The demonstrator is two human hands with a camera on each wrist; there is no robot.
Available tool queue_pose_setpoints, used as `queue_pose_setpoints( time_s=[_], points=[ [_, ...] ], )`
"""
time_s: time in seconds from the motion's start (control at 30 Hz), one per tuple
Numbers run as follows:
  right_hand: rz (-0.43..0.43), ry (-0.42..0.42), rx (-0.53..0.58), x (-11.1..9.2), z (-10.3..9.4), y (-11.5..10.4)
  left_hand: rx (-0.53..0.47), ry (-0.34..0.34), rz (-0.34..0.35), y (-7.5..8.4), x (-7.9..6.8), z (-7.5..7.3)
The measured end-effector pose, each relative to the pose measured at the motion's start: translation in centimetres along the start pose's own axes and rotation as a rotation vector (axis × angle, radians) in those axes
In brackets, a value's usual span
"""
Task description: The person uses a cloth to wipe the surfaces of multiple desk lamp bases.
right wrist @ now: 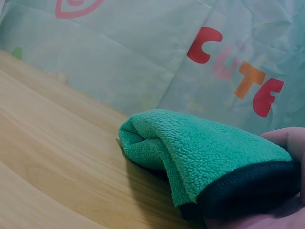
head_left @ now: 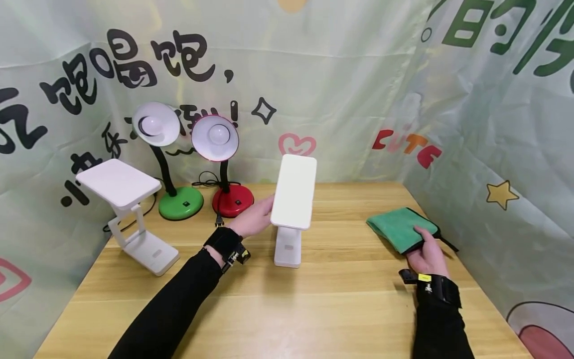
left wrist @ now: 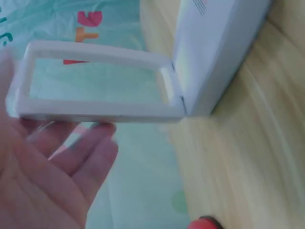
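Note:
A white folding desk lamp (head_left: 294,192) stands mid-table, its flat panel raised over a small base. My left hand (head_left: 254,219) reaches to its left side and holds it below the panel. In the left wrist view, the fingers (left wrist: 97,152) lie against the upper end of the lamp's open support frame (left wrist: 119,110), with the thumb partly out of view. On the right, my right hand (head_left: 429,257) grips a folded green cloth (head_left: 396,227) by its black-edged near side, thumb on top. The right wrist view shows the cloth's fold (right wrist: 190,143) close over the tabletop.
Another white folding lamp (head_left: 118,184) stands at the left. Behind it are a green-based lamp (head_left: 181,203) and a red-based lamp (head_left: 233,200) with round shades. A cord with a plug (head_left: 219,219) hangs near the red base. Printed fabric (head_left: 345,99) encloses the wooden table (head_left: 350,309).

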State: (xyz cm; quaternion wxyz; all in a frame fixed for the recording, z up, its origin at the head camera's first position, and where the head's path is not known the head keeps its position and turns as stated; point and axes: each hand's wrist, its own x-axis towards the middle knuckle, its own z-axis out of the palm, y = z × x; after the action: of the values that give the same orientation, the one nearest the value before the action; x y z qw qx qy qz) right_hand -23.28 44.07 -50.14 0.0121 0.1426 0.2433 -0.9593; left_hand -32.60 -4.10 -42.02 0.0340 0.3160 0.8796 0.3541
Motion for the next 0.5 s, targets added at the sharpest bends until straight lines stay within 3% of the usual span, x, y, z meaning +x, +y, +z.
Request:
queue_pose_setpoints(
  time_s=[0.17,0.37,0.5],
  points=[
    [-0.092,0.021,-0.219,-0.3,2.0,1.2,0.056,0.053,-0.004,0.3,0.0,0.2],
    [-0.222,0.002,-0.662,-0.9,7.4,4.3,0.116,0.129,0.018,1.2,-0.2,0.5],
    [-0.300,-0.003,-1.052,-0.9,11.3,8.2,0.138,0.152,0.021,1.6,-0.2,0.8]
  ],
)
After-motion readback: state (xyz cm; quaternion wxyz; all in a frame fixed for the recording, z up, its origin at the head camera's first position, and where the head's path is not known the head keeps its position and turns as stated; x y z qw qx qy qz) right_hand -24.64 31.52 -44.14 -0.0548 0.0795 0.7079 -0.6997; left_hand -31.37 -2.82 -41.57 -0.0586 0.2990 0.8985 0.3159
